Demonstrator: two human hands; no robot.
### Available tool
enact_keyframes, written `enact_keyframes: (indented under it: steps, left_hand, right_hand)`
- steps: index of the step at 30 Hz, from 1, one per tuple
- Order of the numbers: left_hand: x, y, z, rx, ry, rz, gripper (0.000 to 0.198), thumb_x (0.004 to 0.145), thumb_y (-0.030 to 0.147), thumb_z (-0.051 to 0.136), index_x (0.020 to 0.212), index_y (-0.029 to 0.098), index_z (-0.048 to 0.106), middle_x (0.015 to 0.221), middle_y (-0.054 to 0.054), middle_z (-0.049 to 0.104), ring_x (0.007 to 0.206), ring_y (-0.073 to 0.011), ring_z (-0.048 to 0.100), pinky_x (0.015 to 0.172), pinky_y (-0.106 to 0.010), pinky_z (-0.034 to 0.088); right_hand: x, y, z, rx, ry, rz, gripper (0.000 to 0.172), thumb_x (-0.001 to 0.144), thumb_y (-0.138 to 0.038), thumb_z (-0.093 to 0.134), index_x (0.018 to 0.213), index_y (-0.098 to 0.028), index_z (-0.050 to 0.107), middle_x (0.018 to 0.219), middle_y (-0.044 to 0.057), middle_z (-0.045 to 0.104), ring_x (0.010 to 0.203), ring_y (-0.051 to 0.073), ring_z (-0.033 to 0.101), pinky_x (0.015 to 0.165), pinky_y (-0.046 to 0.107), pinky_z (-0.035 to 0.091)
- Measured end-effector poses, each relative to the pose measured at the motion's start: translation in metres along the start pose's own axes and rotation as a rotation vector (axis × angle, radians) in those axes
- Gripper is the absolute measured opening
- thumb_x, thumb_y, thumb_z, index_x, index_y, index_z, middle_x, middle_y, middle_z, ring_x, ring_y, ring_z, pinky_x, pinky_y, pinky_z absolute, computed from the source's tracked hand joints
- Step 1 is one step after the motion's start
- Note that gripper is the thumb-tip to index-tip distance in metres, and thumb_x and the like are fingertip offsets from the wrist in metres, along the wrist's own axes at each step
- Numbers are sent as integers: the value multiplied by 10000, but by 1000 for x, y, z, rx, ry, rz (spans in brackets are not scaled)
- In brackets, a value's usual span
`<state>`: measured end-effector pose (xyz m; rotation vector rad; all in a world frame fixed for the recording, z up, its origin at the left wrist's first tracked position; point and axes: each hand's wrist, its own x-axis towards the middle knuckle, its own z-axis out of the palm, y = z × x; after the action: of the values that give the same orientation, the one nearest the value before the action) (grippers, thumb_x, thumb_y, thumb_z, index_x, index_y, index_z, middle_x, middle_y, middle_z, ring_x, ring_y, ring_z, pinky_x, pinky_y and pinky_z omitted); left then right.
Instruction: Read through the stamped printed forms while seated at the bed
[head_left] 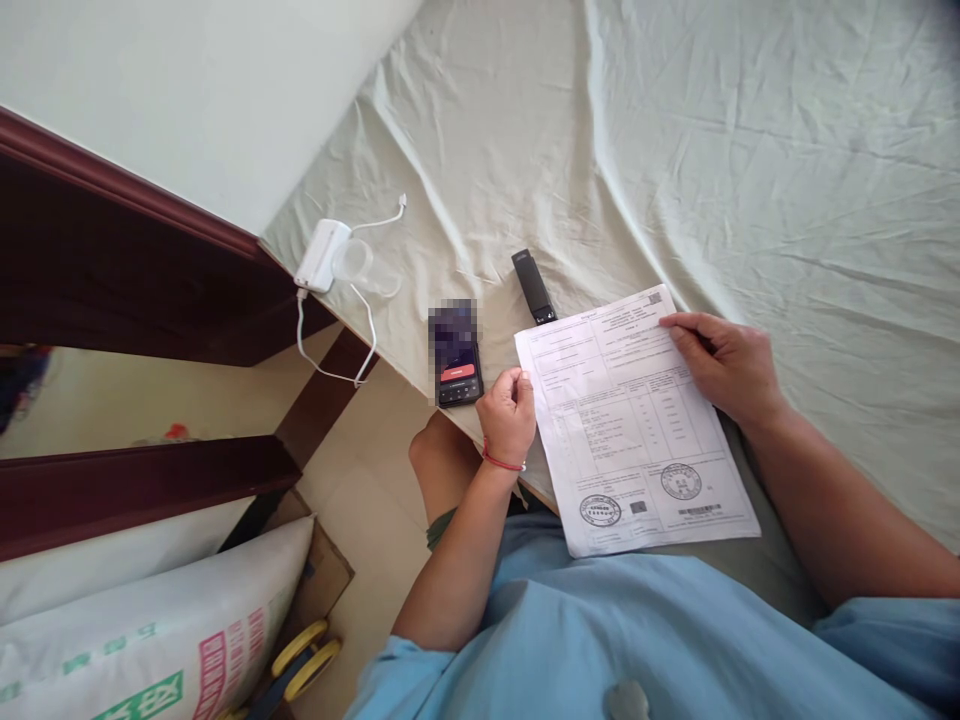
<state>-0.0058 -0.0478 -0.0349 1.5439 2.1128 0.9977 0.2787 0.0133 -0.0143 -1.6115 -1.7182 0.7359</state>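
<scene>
A printed paper document (637, 420) with a table, two round stamps and a barcode is tilted in front of my blue shirt. My left hand (508, 408), with a red string on the wrist, pinches its left edge between thumb and fingers. On the opposite side, the upper right edge is gripped by my right hand (724, 360), index finger stretched along the sheet. Just beyond the top edge lies a slim black object (532, 287) that looks like a stapler, its near end close to the paper. A dark phone (456, 355) with a lit, partly blurred screen rests left of it.
A pale green cloth (487, 150) with wrinkles covers the surface. At its left edge sit a white power adapter (324, 255) with a cable and a clear plastic cup (356, 262). Below are dark red wooden rails (150, 480), a white printed sack (165, 630) and yellow-handled scissors (304, 660).
</scene>
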Motion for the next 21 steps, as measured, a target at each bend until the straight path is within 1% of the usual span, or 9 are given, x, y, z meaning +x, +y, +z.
enact_keyframes:
  steps: [3, 7, 12, 16, 18, 19, 20, 21]
  left_hand:
    - [0, 0, 0, -4, 2, -3, 290, 959, 383, 566, 870, 189, 762, 685, -22, 686, 626, -142, 572, 667, -261, 436]
    - [0, 0, 0, -1, 9, 3, 313, 957, 403, 557, 865, 185, 762, 688, -27, 688, 626, -142, 572, 666, -265, 427]
    - [0, -1, 1, 14, 7, -2, 323, 966, 404, 547, 857, 187, 758, 689, -32, 696, 633, -148, 583, 670, -273, 418]
    - [3, 0, 3, 3, 6, -26, 287, 960, 377, 568, 867, 186, 762, 712, -35, 721, 652, -153, 622, 680, -272, 442]
    - [3, 4, -1, -12, 7, -39, 281, 969, 367, 568, 894, 184, 767, 767, -47, 762, 690, -161, 668, 701, -274, 473]
    - [0, 8, -7, -19, 8, -42, 281, 980, 367, 564, 926, 184, 771, 804, -53, 785, 719, -167, 695, 717, -275, 493]
    - [-5, 11, -14, -28, 8, -37, 287, 996, 363, 551, 965, 186, 774, 852, -61, 807, 757, -173, 724, 736, -277, 514]
    - [-12, 15, -24, -22, 10, -24, 288, 1012, 380, 555, 1021, 189, 771, 857, -60, 816, 774, -176, 742, 746, -277, 532]
  right_hand:
    - [0, 2, 1, 61, -14, -5, 227, 958, -371, 637, 1094, -287, 798, 706, 0, 659, 603, 182, 556, 632, 361, 473]
    - [-1, 5, 2, 132, -49, -17, 267, 953, -358, 639, 1161, -272, 781, 731, -18, 584, 612, 161, 514, 639, 346, 467]
    - [-1, 5, 2, 122, -21, 10, 240, 950, -322, 627, 1126, -287, 787, 706, -23, 565, 612, 163, 506, 640, 341, 468]
    - [0, 6, 3, 122, -10, 12, 238, 944, -334, 627, 1110, -291, 792, 696, -24, 575, 605, 165, 499, 626, 336, 460]
    - [0, 7, 4, 122, -6, 10, 242, 943, -340, 627, 1113, -290, 793, 695, -23, 583, 605, 167, 501, 630, 338, 464]
    - [0, 7, 3, 123, -4, 11, 242, 941, -338, 628, 1112, -290, 793, 694, -24, 582, 605, 168, 504, 634, 339, 468]
    - [1, 7, 3, 126, -3, 13, 241, 940, -333, 627, 1108, -289, 793, 690, -25, 577, 605, 168, 507, 638, 340, 472]
    - [1, 6, 3, 130, -6, 14, 240, 938, -329, 626, 1104, -287, 793, 687, -26, 571, 604, 168, 510, 641, 340, 474]
